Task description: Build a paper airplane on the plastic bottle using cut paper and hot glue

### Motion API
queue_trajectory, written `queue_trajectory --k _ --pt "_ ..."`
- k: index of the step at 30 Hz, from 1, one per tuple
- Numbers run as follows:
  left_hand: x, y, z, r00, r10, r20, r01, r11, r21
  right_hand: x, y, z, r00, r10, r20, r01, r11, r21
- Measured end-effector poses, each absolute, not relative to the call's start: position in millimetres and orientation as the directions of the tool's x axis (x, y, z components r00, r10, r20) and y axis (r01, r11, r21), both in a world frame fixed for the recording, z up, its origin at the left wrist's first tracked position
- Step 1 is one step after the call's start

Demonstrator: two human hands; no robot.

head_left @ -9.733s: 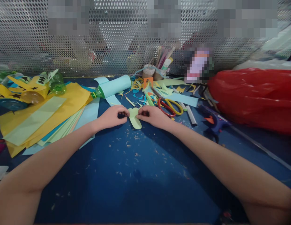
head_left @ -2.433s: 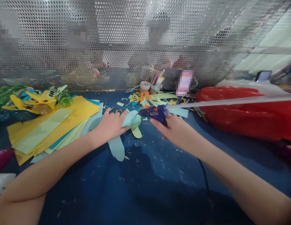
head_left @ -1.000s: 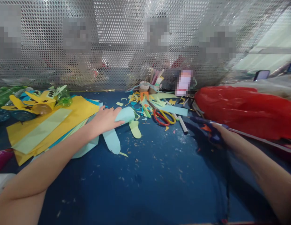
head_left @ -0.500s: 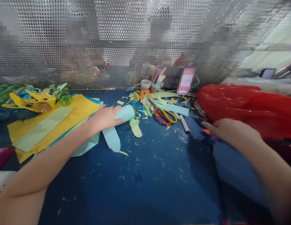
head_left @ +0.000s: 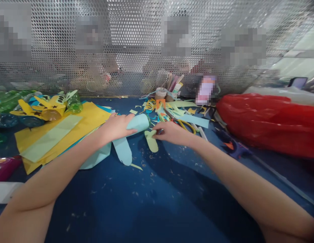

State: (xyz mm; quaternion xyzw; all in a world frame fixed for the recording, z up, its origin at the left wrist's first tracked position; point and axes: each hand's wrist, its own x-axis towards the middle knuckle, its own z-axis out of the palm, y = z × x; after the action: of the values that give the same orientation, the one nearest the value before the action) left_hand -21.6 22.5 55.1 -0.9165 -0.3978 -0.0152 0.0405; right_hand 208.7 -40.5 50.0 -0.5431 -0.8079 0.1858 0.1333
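Note:
My left hand (head_left: pixel 118 127) is wrapped round a bottle covered in light blue paper (head_left: pixel 140 123), which lies on its side. The bottle's green end shows past the paper on the right. A light blue paper piece with a rounded end (head_left: pixel 123 152) spreads out below this hand. Just right of the bottle, the fingertips of my right hand (head_left: pixel 169 132) are closed at the top of a light green paper cutout (head_left: pixel 153 143) with rounded lobes. The cutout rests on the blue table (head_left: pixel 146 209). Scissors with red and yellow handles (head_left: pixel 188 126) are partly hidden behind my right hand.
Yellow paper sheets (head_left: pixel 92 113) and a decorated yellow paper figure (head_left: pixel 54 106) lie left, near green plastic bottles (head_left: pixel 74 103). Paper scraps (head_left: pixel 149 104), cups of sticks (head_left: pixel 162 92) and a phone (head_left: pixel 206 89) stand behind. A red plastic bag (head_left: pixel 268 125) and purple item (head_left: pixel 239 149) lie right.
My right hand has moved left from the purple item near the red bag to the light green cutout. My left hand keeps its hold on the paper-covered bottle. The view has shifted slightly.

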Motion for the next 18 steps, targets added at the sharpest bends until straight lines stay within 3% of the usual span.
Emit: queue_trajectory --k 3,8,10,14,18 --pt "-22 21 57 0.692 0.72 0.04 0.721 -0.692 -0.025 222 -47 80 -0.366 0.931 -0.002 0.778 0.305 -0.549" --pt "-16 11 57 0.734 0.677 0.052 0.677 -0.736 0.028 231 -55 105 -0.041 0.897 0.44 0.705 0.338 -0.623" --pt "-13 6 56 0.764 0.643 0.055 0.641 -0.766 0.048 228 -54 99 -0.083 0.877 0.474 0.714 0.384 -0.586" --pt "-9 0 53 0.806 0.591 0.046 0.588 -0.806 0.068 225 -47 85 -0.295 0.877 0.381 0.792 0.447 -0.416" --pt "-9 1 51 0.802 0.594 0.06 0.59 -0.804 0.075 224 -45 79 -0.327 0.862 0.389 0.845 0.45 -0.288"
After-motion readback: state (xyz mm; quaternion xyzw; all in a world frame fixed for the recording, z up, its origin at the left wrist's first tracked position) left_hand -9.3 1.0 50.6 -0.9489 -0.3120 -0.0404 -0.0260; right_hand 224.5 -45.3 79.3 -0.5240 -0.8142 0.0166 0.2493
